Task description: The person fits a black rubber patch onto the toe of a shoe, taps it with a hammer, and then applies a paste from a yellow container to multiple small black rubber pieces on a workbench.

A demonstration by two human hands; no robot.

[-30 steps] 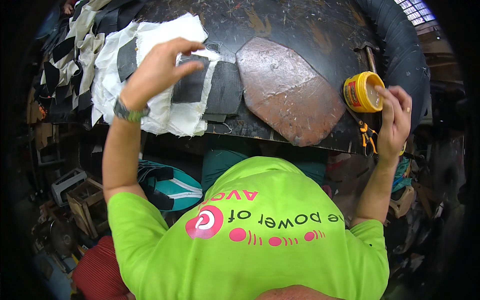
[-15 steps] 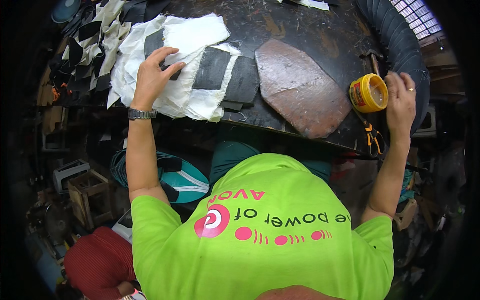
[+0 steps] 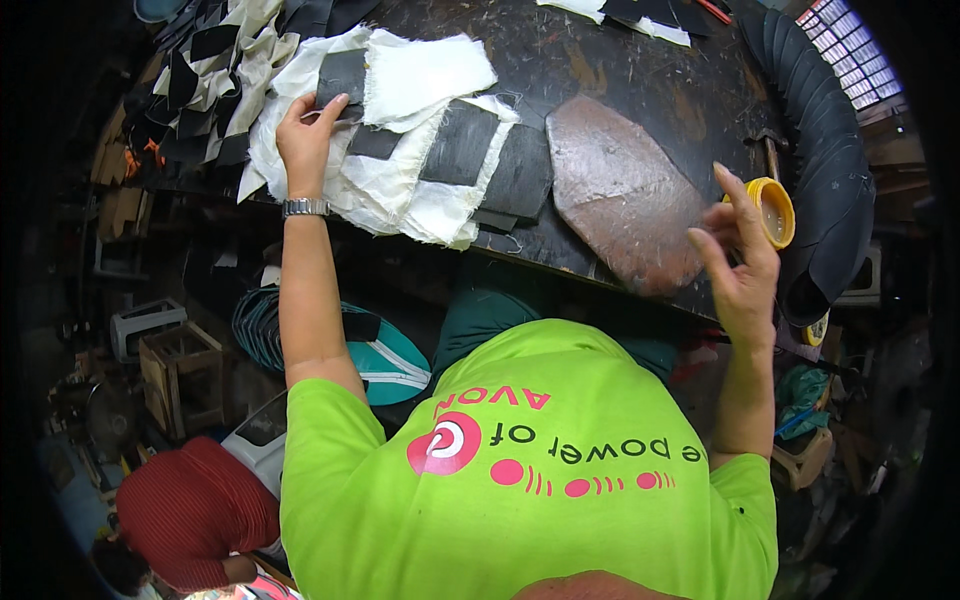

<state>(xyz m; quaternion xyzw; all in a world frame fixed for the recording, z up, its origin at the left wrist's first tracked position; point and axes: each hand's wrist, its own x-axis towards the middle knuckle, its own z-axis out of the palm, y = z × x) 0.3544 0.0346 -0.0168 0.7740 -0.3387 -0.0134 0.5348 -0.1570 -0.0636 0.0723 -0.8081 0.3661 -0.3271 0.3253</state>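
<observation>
My left hand (image 3: 305,140) reaches out to a pile of white cloth pieces (image 3: 420,75) and black cut pieces (image 3: 460,145) at the near left of the dark workbench (image 3: 600,55). Its thumb and fingers pinch the edge of one black piece (image 3: 342,78). There is a metal watch on that wrist. My right hand (image 3: 740,265) is raised at the bench's right edge with fingers spread, its fingertips right beside a small yellow tin (image 3: 775,210) with its mouth showing. A brown worn slab (image 3: 620,190) lies on the bench between the two hands.
A thick black ribbed hose (image 3: 825,140) curves along the bench's right side. More black and white cut pieces (image 3: 215,50) lie at the far left. Below the bench are a wooden crate (image 3: 180,375), a teal bag (image 3: 385,360) and a person in red (image 3: 195,510).
My left hand has come down onto the pile and shifted left to the black piece. My right hand has let go of the yellow tin and opened beside it.
</observation>
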